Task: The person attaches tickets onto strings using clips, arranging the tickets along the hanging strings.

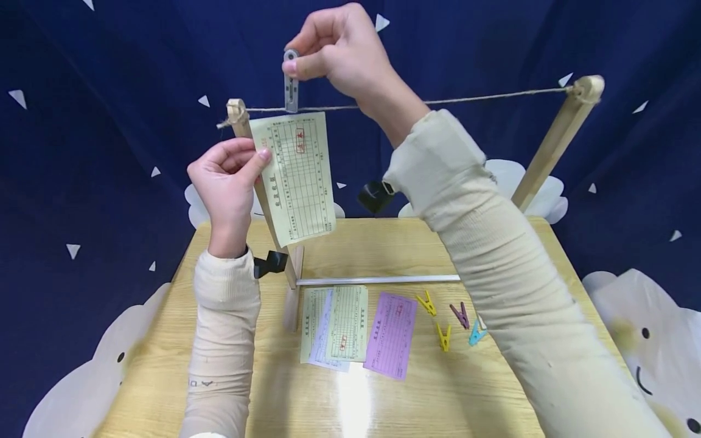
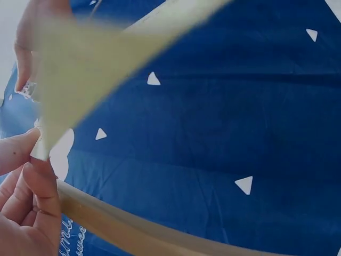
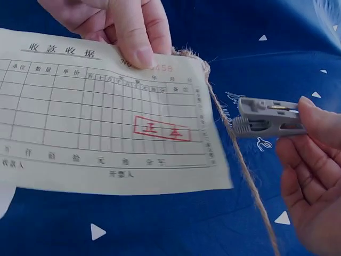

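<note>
Near the left post, my left hand [image 1: 227,179] pinches a pale yellow receipt slip [image 1: 298,182] by its edge, thumb in front. The slip hangs just below the twine line [image 1: 465,98], its printed side and red stamp facing me. Above the line my right hand [image 1: 342,52] pinches a grey clothespin [image 1: 291,82] between thumb and finger. In the right wrist view the jaws of the clothespin [image 3: 269,116] meet the twine [image 3: 250,186], beside the short edge of the receipt slip [image 3: 106,120]; the slip lies outside the jaws.
Two wooden posts [image 1: 555,146] carry the twine, with a white rod [image 1: 378,280] low between them. On the table [image 1: 230,389] lie overlapping receipts [image 1: 347,328], a purple receipt [image 1: 390,334], yellow clothespins [image 1: 443,336], a purple clothespin [image 1: 460,314] and a blue clothespin [image 1: 476,333].
</note>
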Tool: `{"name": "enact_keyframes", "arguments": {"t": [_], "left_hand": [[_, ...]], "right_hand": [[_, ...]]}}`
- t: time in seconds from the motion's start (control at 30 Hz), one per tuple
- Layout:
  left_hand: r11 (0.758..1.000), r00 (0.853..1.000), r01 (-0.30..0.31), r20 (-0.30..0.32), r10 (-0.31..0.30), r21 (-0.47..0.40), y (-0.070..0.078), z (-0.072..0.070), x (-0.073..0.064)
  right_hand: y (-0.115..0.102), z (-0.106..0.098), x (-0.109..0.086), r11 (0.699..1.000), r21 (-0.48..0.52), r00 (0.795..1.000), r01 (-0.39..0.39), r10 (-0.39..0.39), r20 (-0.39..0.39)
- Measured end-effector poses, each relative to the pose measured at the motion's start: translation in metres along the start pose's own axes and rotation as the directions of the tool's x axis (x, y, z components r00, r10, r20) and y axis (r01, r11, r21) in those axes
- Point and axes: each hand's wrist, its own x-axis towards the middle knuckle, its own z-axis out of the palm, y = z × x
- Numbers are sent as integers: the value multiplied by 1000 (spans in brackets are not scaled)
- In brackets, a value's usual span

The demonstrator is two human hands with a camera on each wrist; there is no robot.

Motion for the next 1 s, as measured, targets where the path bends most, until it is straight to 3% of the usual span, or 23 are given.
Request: {"name": "enact_keyframes", "arguments": {"t": [0.17,0.53,0.7,0.8,1.0], "left_hand": [[998,999,41,-16,-42,-50,4,1,-1],[1000,1000,5,-21,-6,-3,3,-1,-1],[998,999,-44,-7,44,36,-1,-3,-1],[998,999,-48,-13,49,28,-2,-2,-1],[1000,1000,-26,-17,26,10,-1,4,-3]], "right_hand": [[3,6,3,1000,0,1000,-15,15,23],[8,10,3,989,-137,992,-54,68,105],[13,10,3,990,-128,991,-56,71,116],[15,9,2,991,-123,989,-58,74,131],[16,6,-4,972,-197,973,-126,160,168]]}}
